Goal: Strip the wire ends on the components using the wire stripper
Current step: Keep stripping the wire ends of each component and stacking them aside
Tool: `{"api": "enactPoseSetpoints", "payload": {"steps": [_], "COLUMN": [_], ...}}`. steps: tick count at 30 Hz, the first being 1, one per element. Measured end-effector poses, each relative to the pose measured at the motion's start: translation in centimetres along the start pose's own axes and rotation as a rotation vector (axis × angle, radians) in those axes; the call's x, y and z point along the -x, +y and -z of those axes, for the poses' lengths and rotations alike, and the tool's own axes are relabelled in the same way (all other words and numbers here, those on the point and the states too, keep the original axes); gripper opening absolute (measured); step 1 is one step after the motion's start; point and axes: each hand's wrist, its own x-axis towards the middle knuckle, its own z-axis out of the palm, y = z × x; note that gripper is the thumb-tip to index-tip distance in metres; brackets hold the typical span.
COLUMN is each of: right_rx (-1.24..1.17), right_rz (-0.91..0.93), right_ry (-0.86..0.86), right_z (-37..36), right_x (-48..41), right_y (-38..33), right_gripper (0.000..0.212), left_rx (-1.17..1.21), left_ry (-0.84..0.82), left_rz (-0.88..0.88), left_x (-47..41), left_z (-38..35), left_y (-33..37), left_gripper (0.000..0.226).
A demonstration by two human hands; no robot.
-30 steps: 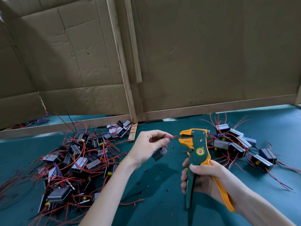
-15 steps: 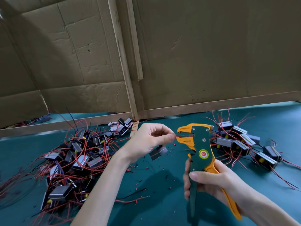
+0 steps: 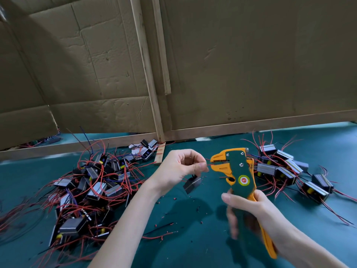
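Note:
My left hand (image 3: 182, 169) pinches a thin red wire whose tip lies in the jaws of the wire stripper (image 3: 238, 176). A small dark component (image 3: 191, 184) hangs from that wire just below my fingers. My right hand (image 3: 251, 211) grips the green and orange handles of the stripper, which stands upright with its orange jaws pointing left; the fingers are motion-blurred. A big tangled pile of components with red wires (image 3: 87, 188) lies at the left. A smaller group of components (image 3: 286, 171) lies at the right, behind the stripper.
The work surface is a teal mat (image 3: 193, 244) dotted with small red and black insulation scraps. A loose red wire piece (image 3: 160, 235) lies near my left forearm. Cardboard walls on a wooden frame (image 3: 154, 105) close off the back.
My left hand has brought the wire tip into the stripper's jaws. My right hand has raised the stripper slightly and its fingers are now moving on the handles.

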Motion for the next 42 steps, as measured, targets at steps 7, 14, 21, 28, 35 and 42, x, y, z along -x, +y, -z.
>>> {"api": "enactPoseSetpoints", "payload": {"steps": [7,14,21,28,35,42], "right_rx": [-0.17,-0.3,-0.442,-0.309,-0.233,-0.172], "right_rz": [-0.099,-0.199,-0.219,-0.156,-0.052,0.025], "right_ry": [0.037,0.073,0.031,-0.025,-0.054,-0.155], "right_z": [1.8,2.9,3.3,2.7,1.8,1.0], "right_x": [-1.8,-2.4,-2.3,-2.1,-1.5,-0.4], "right_y": [0.3,1.0,0.8,0.4,-0.1,-0.9], "right_gripper": [0.025,0.038,0.046,0.039,0.044,0.041], "left_rx": [-0.318,-0.635,-0.767,-0.361,-0.034,-0.092], "left_ry": [0.299,0.024,-0.184,0.076,0.115,0.088], "left_rz": [-0.016,0.141,0.244,0.081,-0.065,-0.061], "left_x": [-0.7,-0.3,-0.1,0.0,0.2,0.4], "left_z": [0.8,-0.4,0.6,0.7,0.2,-0.4], "left_y": [-2.3,-6.1,-5.2,-4.0,-0.6,1.4], "left_gripper": [0.018,0.006,0.026,0.02,0.021,0.011]}}
